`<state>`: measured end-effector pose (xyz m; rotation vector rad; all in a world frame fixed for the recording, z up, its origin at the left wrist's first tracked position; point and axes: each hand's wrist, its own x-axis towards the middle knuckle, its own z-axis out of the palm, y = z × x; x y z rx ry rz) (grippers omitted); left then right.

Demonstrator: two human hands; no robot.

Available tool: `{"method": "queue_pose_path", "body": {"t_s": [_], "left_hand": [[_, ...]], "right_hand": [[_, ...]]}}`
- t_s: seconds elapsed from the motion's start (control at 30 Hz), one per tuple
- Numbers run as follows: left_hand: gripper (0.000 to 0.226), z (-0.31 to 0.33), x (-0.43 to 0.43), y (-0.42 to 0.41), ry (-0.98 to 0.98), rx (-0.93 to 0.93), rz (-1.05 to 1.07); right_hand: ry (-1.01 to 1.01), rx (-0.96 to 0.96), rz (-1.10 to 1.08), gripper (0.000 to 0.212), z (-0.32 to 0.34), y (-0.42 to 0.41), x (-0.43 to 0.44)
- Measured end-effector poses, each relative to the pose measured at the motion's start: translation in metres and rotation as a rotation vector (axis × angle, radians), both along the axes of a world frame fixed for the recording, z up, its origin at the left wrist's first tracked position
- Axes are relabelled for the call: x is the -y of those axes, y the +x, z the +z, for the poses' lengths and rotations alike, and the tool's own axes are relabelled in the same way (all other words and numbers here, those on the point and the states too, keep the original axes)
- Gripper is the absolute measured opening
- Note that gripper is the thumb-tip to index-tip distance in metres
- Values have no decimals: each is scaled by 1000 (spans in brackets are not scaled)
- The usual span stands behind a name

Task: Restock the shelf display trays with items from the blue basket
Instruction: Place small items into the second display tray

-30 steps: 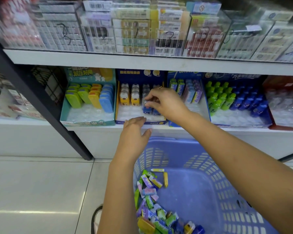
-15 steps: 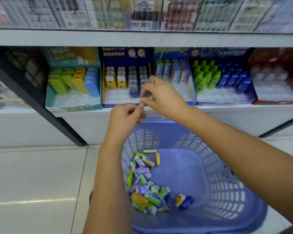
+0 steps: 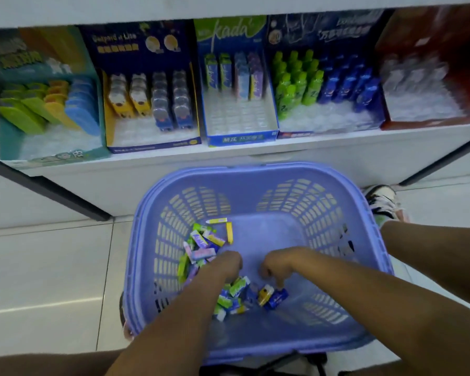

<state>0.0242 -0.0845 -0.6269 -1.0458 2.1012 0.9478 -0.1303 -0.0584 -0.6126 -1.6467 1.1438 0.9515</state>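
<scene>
The white shelf runs well ahead of and above both hands, carrying a row of display trays. Far ahead-left of the left hand sits the teal tray of green, yellow and blue cases. Straight ahead of that hand is the navy-and-yellow tray, with four rows of packs at its back. Ahead of the right hand stands the blue "kada" tray, its front half bare. The bottle tray with green and blue bottles and the red tray lie ahead-right.

The blue basket surrounds both hands on the tiled floor.

The left hand is sunk knuckles-up into the heap of small packs, which spreads ahead-left of it and beneath it. Its fingers are buried, so I cannot tell whether they hold anything.

The right hand, just beside the left, has its fingers curled downward. The fingertips are at a yellow-and-navy pack directly below them, but blur hides whether they pinch it.

Two yellow sticks lie ahead of the left hand, apart from it.
</scene>
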Motion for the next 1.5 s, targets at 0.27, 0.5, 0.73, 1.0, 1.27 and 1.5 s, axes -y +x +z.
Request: {"method": "queue_pose_path", "body": {"t_s": [0.27, 0.5, 0.73, 1.0, 1.27, 1.5], "left_hand": [[36, -12, -5, -12, 4, 126, -35], [36, -18, -9, -21, -8, 156, -109], [44, -24, -22, -19, -146, 108, -259], [25, -16, -10, -19, -76, 82, -183], [19, 61, 56, -17, 170, -425, 553], [9, 156, 95, 56, 440, -1011, 965]], "right_hand": [[-88, 124, 15, 42, -27, 10, -16], [-34, -29, 6, 37, -24, 6, -7], [-154, -43, -307, 39, 15, -35, 11], [-308, 178, -611, 33, 75, -64, 23], [-523, 601, -1092, 19, 150, -46, 48], [-1006, 961, -1294, 17, 207, 7, 74]]}}
